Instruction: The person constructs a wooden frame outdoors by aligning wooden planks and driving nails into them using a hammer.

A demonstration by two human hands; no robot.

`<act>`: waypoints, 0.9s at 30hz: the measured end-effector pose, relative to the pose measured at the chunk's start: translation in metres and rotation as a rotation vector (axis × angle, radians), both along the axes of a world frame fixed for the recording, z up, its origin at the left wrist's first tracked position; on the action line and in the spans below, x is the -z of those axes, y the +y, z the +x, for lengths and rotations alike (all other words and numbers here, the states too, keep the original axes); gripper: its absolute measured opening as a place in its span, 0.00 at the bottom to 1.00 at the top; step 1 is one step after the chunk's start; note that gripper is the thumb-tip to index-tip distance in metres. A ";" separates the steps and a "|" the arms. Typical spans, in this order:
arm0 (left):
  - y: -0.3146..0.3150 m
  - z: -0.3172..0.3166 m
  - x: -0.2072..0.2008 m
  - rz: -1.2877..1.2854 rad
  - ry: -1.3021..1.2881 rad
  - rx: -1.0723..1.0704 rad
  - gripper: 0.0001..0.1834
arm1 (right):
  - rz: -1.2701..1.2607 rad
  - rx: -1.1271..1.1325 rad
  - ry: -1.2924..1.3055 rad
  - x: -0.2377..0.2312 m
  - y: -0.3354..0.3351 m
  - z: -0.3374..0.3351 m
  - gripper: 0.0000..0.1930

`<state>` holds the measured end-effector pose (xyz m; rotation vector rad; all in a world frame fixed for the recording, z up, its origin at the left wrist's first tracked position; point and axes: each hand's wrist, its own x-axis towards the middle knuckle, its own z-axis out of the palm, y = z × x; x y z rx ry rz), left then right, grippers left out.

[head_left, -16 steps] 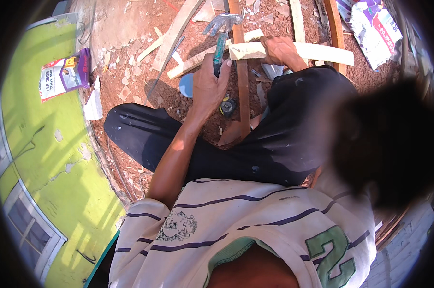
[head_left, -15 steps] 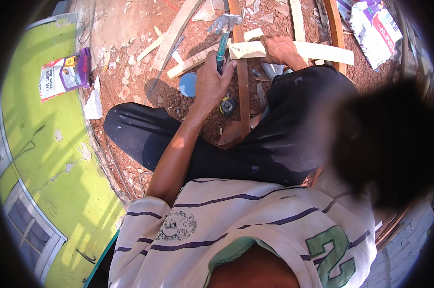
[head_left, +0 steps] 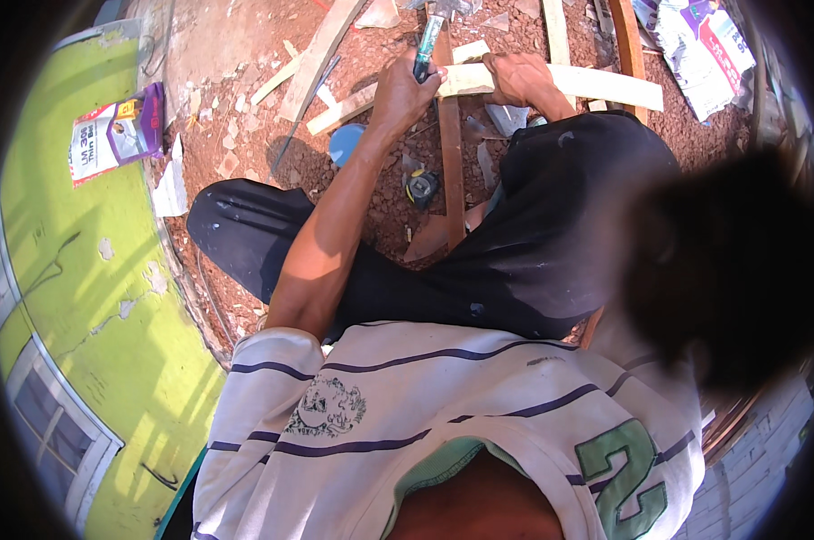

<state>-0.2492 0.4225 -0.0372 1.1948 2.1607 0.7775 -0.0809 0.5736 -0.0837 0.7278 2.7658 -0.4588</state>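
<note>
Left hand (head_left: 405, 90) has lifted since a moment ago, fist wrapped round a green-handled hammer (head_left: 427, 45) whose long axis now points toward twelve o'clock, head up. Right hand (head_left: 517, 76) grips the pale flat wood strip (head_left: 551, 83), lying nine-to-three across a dark upright slat (head_left: 450, 153) on gritty red gravel.

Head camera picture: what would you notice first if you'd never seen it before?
First the two bare hands at the top: the left hand grips a green-handled tool, and the right hand presses on a pale wooden strip lying across the reddish ground. Next, the bright yellow-green wall curving down the left side. A small tape measure lies on the ground between the knees.
</note>
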 end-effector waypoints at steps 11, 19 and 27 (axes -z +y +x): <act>-0.032 0.019 -0.055 0.027 -0.022 -0.039 0.18 | 0.027 -0.027 -0.044 0.001 0.002 -0.002 0.29; -0.086 0.035 -0.077 -0.036 0.004 -0.095 0.16 | -0.022 -0.043 -0.016 0.006 0.002 -0.006 0.28; -0.067 0.033 -0.102 0.054 0.094 -0.007 0.15 | 0.002 -0.025 -0.010 0.007 0.003 -0.002 0.28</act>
